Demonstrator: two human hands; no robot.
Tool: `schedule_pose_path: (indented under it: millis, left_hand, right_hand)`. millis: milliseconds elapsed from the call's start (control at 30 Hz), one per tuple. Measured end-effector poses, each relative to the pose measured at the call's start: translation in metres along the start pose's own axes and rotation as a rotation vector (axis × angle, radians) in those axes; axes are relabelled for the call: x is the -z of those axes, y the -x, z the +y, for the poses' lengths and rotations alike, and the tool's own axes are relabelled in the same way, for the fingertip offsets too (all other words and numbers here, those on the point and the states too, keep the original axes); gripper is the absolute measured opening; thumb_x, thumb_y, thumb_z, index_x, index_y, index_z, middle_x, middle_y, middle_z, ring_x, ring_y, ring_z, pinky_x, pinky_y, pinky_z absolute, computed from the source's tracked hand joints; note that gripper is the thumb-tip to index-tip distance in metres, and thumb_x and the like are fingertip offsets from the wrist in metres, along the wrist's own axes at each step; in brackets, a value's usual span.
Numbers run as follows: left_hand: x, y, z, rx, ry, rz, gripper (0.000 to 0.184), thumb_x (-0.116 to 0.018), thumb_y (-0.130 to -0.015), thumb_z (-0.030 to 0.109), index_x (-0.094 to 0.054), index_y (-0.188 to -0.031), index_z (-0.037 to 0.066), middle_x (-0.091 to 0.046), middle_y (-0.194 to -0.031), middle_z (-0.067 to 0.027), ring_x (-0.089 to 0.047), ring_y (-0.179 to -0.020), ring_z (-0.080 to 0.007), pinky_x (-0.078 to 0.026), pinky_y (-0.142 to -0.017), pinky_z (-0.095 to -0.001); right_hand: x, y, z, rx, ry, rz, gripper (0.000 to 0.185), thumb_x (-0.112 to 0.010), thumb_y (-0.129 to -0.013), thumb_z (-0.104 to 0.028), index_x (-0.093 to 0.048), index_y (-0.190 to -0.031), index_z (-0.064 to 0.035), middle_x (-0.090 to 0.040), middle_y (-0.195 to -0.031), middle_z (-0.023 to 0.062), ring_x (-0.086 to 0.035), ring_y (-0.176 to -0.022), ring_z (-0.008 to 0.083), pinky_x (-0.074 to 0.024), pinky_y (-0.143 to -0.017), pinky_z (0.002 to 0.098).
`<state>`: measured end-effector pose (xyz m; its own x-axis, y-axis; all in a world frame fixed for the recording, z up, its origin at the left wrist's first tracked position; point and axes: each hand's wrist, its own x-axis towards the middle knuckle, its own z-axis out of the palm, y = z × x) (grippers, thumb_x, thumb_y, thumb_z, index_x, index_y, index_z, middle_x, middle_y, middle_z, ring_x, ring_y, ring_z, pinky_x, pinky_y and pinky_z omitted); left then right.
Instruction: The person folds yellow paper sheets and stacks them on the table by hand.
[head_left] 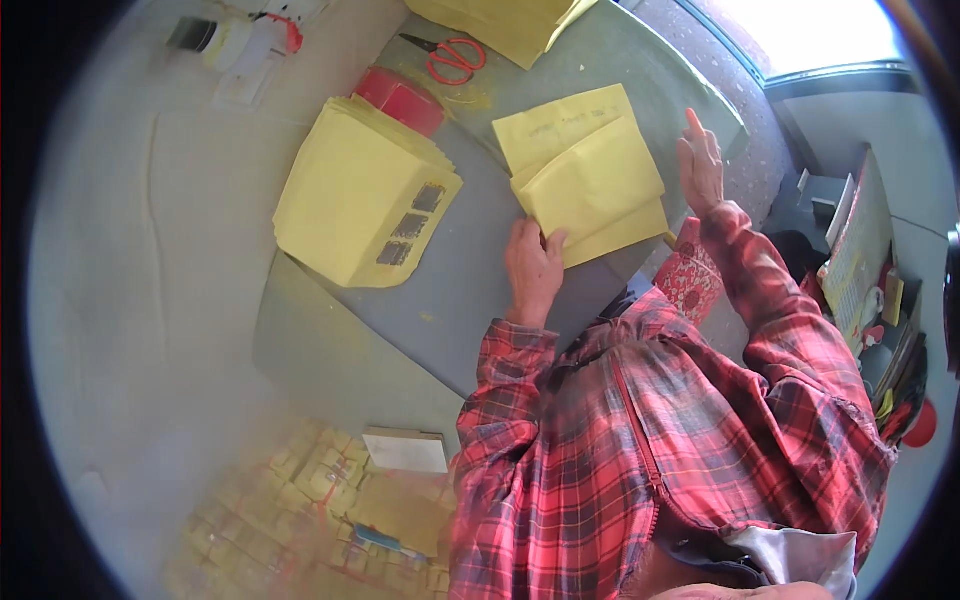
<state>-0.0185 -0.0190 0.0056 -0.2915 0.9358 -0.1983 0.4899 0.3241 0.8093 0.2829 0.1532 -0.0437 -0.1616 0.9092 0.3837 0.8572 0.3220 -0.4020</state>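
My left hand [535,268] is at the lower left edge of a folded yellow paper [595,170], thumb on its surface and fingers curled at the edge. The paper lies on the grey table, one flap folded over, with faint dark print on its upper part. My right hand [702,170] is raised to the right of the paper, apart from it, with fingers stretched out. An orange cover [694,122] sits at one fingertip. Left of the paper is a thick stack of yellow paper [350,190] with dark printed blocks on the nearest corner.
A red box-like object [400,101] touches the stack's far side. Scissors with red handles [457,62] lie beyond it, near more yellow paper [500,25]. Bundled yellow packets [260,520] fill the lower left, by a white block [405,451]. A shelf of mixed items stands at right.
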Motion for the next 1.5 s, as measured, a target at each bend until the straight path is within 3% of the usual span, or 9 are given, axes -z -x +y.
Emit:
schedule_pose_path:
  millis: [233, 367, 467, 800, 867, 967, 1067, 1133, 1500]
  left_hand:
    - [0.074, 0.037, 0.036, -0.029, 0.234, 0.233, 0.024, -0.073, -0.097, 0.011, -0.052, -0.087, 0.004, -0.049, -0.078, -0.0046, -0.042, -0.065, -0.0178, -0.038, -0.060, -0.0363]
    - [0.142, 0.045, 0.026, 0.227, 0.458, 0.488, 0.017, -0.068, -0.104, 0.015, -0.061, -0.096, 0.002, -0.060, -0.078, -0.0041, -0.051, -0.058, -0.0126, -0.047, -0.054, -0.0287]
    - [0.186, 0.042, -0.014, 0.274, 0.389, 0.590, 0.022, -0.068, -0.104, 0.020, -0.061, -0.097, 0.000, -0.061, -0.077, -0.0052, -0.054, -0.058, -0.0138, -0.049, -0.054, -0.0280]
    - [0.229, 0.008, -0.017, 0.091, 0.239, 0.950, 0.024, -0.065, -0.103, 0.021, -0.061, -0.096, -0.001, -0.061, -0.078, -0.0056, -0.059, -0.067, -0.0169, -0.052, -0.073, -0.0305]
    - [0.232, 0.035, 0.040, 0.098, 0.432, 0.699, 0.017, -0.065, -0.104, 0.015, -0.064, -0.109, -0.001, -0.062, -0.091, -0.0069, -0.058, -0.077, -0.0134, -0.049, -0.075, -0.0265]
    - [0.229, 0.058, 0.096, -0.567, 1.087, 0.078, 0.008, -0.066, -0.100, 0.002, -0.072, -0.105, 0.005, -0.064, -0.091, -0.0083, -0.059, -0.077, -0.0152, -0.049, -0.067, -0.0257]
    - [0.226, 0.076, 0.183, -0.684, 1.348, -0.256, 0.028, -0.073, -0.088, 0.009, -0.062, -0.062, 0.010, -0.074, -0.082, -0.0087, -0.063, -0.072, -0.0196, -0.052, -0.063, -0.0300]
    - [0.212, 0.069, 0.203, -0.796, 1.446, -0.344, 0.008, -0.083, -0.095, 0.020, -0.085, -0.102, 0.017, -0.074, -0.082, -0.0052, -0.052, -0.055, -0.0127, -0.047, -0.051, -0.0244]
    - [0.159, 0.045, 0.233, -0.837, 1.600, -0.618, 0.010, -0.079, -0.096, 0.009, -0.084, -0.093, 0.018, -0.069, -0.078, -0.0056, -0.045, -0.052, -0.0090, -0.038, -0.046, -0.0227]
  right_hand:
    - [0.054, -0.020, -0.159, -0.362, -0.651, -0.218, 0.037, -0.057, -0.108, -0.021, -0.061, -0.143, -0.0063, -0.071, -0.110, 0.0070, -0.060, -0.079, 0.0163, -0.0519, -0.079, 0.0315]
    - [0.034, -0.032, -0.230, -0.017, -0.621, -0.305, 0.022, -0.063, -0.100, -0.016, -0.069, -0.119, -0.0052, -0.075, -0.104, 0.0128, -0.060, -0.069, 0.0225, -0.0517, -0.066, 0.0363]
    - [0.038, -0.054, -0.298, -0.013, -0.706, -0.575, 0.056, -0.060, -0.100, -0.011, -0.053, -0.156, -0.0110, -0.074, -0.112, 0.0140, -0.064, -0.074, 0.0272, -0.0546, -0.068, 0.0383]
    - [-0.014, -0.033, -0.255, 0.451, -0.433, -0.414, 0.061, -0.062, -0.097, -0.006, -0.048, -0.156, -0.0093, -0.061, -0.113, 0.0122, -0.061, -0.098, 0.0297, -0.0530, -0.084, 0.0403]
    - [0.009, -0.009, -0.204, 0.452, -0.308, -0.469, 0.062, -0.061, -0.095, -0.005, -0.050, -0.156, -0.0092, -0.060, -0.113, 0.0108, -0.059, -0.097, 0.0285, -0.0522, -0.086, 0.0388]
    - [0.043, 0.036, -0.134, 0.394, -0.216, -0.578, 0.057, -0.064, -0.093, -0.006, -0.056, -0.149, -0.0093, -0.060, -0.118, 0.0088, -0.058, -0.103, 0.0286, -0.0504, -0.090, 0.0386]
    - [0.065, 0.060, -0.103, 0.450, -0.154, -0.581, 0.055, -0.064, -0.092, -0.008, -0.058, -0.147, -0.0101, -0.060, -0.118, 0.0080, -0.058, -0.104, 0.0283, -0.0494, -0.092, 0.0389]
    - [0.071, 0.069, -0.092, 0.508, -0.098, -0.580, 0.053, -0.065, -0.092, -0.009, -0.060, -0.144, -0.0108, -0.060, -0.119, 0.0072, -0.057, -0.105, 0.0279, -0.0484, -0.094, 0.0392]
    - [0.054, 0.078, -0.071, 0.547, -0.078, -0.519, 0.047, -0.066, -0.091, -0.015, -0.063, -0.138, -0.0120, -0.059, -0.121, 0.0065, -0.055, -0.108, 0.0257, -0.0441, -0.097, 0.0393]
